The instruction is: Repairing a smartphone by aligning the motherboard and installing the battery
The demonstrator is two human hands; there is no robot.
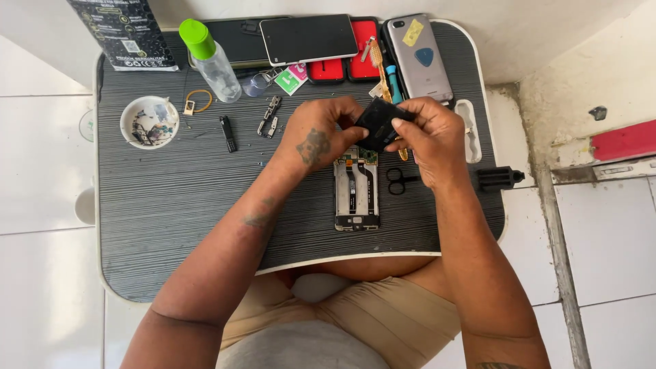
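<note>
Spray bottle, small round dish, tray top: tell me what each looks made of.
Spray bottle: clear glossy plastic, by its see-through body, with an opaque green cap. Small round dish: white, likely ceramic or plastic; unclear. Tray top: dark matte laminate, apparently, with fine printed streaks.

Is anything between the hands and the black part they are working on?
Nothing visible: the left hand and the right hand both grip the black part directly, held above the opened phone on the lap tray.
</note>
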